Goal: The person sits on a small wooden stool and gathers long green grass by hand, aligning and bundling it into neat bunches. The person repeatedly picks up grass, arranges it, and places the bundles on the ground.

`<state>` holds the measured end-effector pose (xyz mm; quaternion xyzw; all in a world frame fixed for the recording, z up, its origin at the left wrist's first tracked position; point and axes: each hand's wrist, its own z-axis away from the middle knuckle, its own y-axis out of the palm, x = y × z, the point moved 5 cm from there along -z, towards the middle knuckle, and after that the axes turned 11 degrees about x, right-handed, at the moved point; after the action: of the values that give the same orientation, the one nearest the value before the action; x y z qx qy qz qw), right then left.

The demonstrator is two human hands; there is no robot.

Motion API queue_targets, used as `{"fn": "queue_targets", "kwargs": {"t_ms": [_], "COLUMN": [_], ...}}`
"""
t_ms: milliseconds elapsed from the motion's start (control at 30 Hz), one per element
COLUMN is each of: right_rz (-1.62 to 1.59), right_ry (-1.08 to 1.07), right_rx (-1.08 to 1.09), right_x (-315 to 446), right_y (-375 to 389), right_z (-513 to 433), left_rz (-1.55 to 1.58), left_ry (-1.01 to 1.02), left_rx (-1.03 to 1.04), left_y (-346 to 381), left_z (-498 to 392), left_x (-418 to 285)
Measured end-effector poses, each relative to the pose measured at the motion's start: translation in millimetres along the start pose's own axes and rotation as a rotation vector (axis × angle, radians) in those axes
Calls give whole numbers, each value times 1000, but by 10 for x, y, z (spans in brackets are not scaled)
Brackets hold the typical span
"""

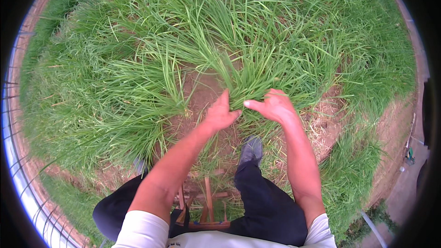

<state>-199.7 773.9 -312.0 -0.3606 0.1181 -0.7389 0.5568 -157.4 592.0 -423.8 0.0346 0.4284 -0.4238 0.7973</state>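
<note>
Before me grows a dense clump of long, narrow green leaves (255, 82), grass-like or chive-like, leaning to the right. At its left side is my left hand (222, 111), fingers extended and thumb spread away, with no leaves visibly gripped. My right hand (275, 106) reaches into the clump from the right, its thumb pointing left toward my other hand. Leaves partly hide the right fingers, so whether they close on any is unclear. Between the hands, the lower leaves bunch together near the soil (203, 88).
More tall clumps (148, 89) stand left and ahead. Dry straw (325, 124) litters the ground at right. Under me is a wooden frame seat (207, 196). My grey shoe (251, 150) rests close behind the clump. Wire fencing (20, 175) curves along the left rim.
</note>
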Motion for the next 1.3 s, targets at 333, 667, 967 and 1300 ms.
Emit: {"fn": "queue_targets", "kwargs": {"t_ms": [333,667,967,1300], "right_rz": [-1198,-856,-984,-1091], "right_ry": [-537,-51,31,-139], "right_rx": [445,-314,-263,-271], "right_x": [898,-174,-283,-198], "right_y": [601,810,854,744], "right_z": [-130,-937,-787,-747], "left_rz": [144,277,895,819], "left_ry": [209,-43,-117,-63], "left_rx": [112,-21,-92,-118], "left_y": [369,-598,-307,-164], "left_z": [30,408,-596,-656], "left_x": [53,-13,79,15]}}
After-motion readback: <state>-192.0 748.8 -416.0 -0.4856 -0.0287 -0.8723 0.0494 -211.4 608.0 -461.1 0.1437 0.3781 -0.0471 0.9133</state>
